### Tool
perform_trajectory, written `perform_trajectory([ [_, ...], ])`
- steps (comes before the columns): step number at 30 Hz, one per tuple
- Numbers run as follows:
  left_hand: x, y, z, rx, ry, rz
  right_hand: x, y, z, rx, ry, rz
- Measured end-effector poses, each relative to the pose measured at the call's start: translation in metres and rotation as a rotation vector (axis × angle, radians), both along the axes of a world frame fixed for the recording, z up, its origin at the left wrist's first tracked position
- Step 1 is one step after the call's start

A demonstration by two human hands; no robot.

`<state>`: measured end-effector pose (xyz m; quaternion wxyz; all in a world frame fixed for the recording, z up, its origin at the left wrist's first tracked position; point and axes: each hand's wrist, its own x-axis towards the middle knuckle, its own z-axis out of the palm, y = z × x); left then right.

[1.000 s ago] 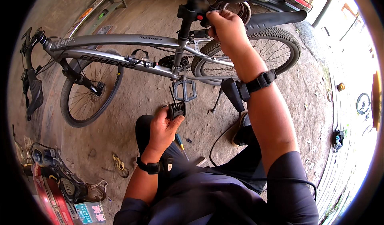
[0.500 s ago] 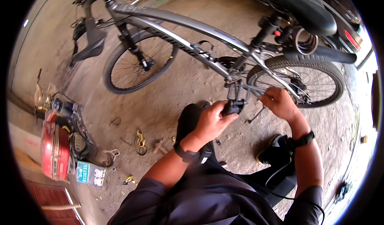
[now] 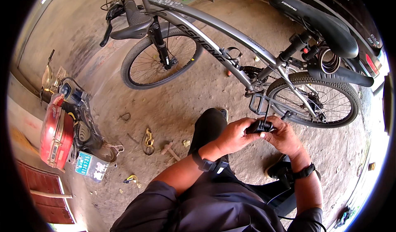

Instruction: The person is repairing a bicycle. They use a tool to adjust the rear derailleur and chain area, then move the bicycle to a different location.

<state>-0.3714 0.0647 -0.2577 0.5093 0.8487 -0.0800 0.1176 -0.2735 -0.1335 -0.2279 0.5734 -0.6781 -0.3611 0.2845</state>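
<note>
I have both hands meeting on one thing: a black folding multi-tool (image 3: 260, 127), held above the dirt floor (image 3: 165, 112), just beyond the left knee. The left hand (image 3: 234, 137) has its grip closed around one end of the body; the right hand (image 3: 286, 138) has its grip closed on the ridged end, the two thumbs close together on my side. One slim dark bit (image 3: 267, 111) points up from it, beside the platform pedal (image 3: 257, 104) in my view; I can't tell whether they touch. Beyond stands the grey bicycle (image 3: 239, 34), black saddle (image 3: 319, 23) off to my right. A hammer (image 3: 168, 148) lies near the left forearm.
</note>
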Motion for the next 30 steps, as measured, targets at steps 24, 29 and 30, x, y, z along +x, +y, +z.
perform_trajectory([
  [24,-0.067,0.098,0.000,-0.507,0.043,0.230,-0.044,0.052,0.018,-0.026,0.034,-0.010],
  [29,-0.115,0.171,-0.022,-0.679,0.189,0.523,-0.042,0.048,0.010,-0.058,0.054,-0.052],
  [30,-0.122,0.184,-0.030,-0.739,0.217,0.564,-0.039,0.048,0.013,-0.065,0.036,-0.060],
])
